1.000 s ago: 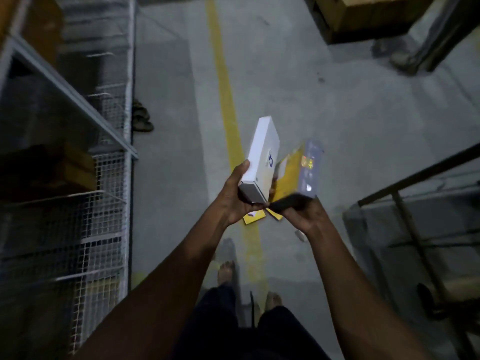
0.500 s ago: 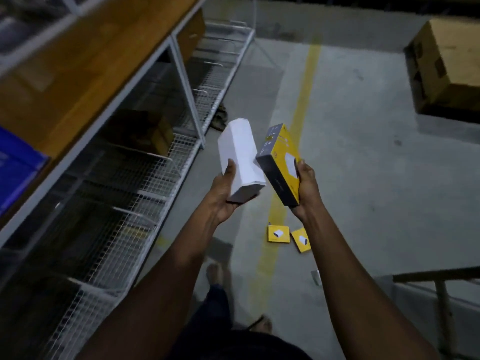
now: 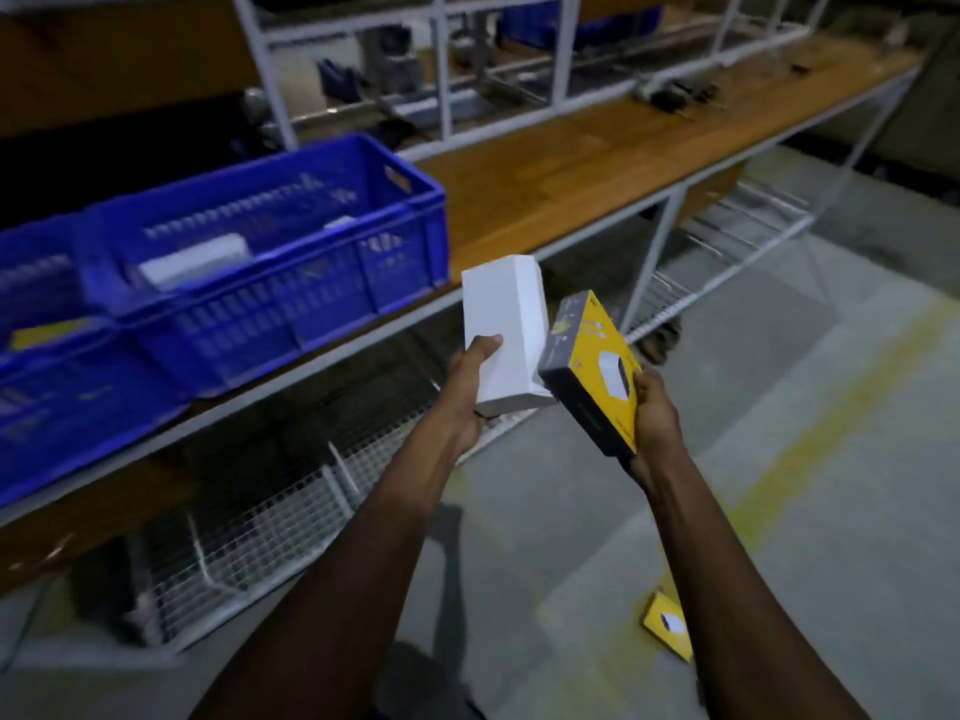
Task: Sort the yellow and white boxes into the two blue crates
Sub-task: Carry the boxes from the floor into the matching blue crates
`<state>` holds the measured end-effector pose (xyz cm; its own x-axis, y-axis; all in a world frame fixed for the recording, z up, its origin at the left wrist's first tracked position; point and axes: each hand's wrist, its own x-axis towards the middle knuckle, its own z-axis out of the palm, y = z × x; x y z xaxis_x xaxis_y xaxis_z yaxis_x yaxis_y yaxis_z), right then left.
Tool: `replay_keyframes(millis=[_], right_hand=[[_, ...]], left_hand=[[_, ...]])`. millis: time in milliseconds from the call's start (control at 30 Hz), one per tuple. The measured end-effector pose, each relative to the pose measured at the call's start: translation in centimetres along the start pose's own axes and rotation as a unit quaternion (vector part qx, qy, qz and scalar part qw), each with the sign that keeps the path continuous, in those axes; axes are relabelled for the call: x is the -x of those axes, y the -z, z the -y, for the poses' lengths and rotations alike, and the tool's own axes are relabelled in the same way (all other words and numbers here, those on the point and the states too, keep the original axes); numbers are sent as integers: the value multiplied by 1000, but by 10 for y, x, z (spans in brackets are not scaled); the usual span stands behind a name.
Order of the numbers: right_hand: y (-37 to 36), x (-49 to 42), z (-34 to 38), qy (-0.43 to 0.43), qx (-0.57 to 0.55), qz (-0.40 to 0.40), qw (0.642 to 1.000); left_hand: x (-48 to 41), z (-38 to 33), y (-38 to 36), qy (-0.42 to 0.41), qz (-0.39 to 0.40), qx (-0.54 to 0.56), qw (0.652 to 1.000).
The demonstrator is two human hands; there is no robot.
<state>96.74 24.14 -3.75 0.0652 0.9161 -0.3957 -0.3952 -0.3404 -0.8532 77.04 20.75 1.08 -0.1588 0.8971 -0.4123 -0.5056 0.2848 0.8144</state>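
2 arms outstretched, left hand (image 3: pixel 467 394) fingers around white box (image 3: pixel 506 324), right hand (image 3: pixel 655 423) fingers around yellow box (image 3: pixel 597 368)

Your view is dim. The blue crate (image 3: pixel 270 262) at left smears with motion blur, the wooden shelf (image 3: pixel 597 163) bows at the wide-angle edges, and a soft shadow crosses the concrete floor (image 3: pixel 779 459).

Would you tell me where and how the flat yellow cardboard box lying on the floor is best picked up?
Come from above and pinch the flat yellow cardboard box across its two opposite thin edges: it lies broad face up on the grey concrete floor, so only the edges likely offer a hold.
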Motion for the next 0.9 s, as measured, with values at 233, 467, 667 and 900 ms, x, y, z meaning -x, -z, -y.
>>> replay_keyframes(millis=[233, 467, 667, 900], right_hand=[[-172, 17, -10, 11, 18, 126, 992], [-354, 42, -60, 20, 33, 190, 981], [-486, 68, -112, 8, 70, 264, 962], [-588, 98, -167, 76, 182, 302, 933]], left_hand=[[16, -110, 130, -100, -54, 3, 994], [38, -224, 282, -190, -89, 4, 978], [61, -280, 414, -245, -233, 13, 941], [100, -323, 510, -303, -497, -32, 813]])
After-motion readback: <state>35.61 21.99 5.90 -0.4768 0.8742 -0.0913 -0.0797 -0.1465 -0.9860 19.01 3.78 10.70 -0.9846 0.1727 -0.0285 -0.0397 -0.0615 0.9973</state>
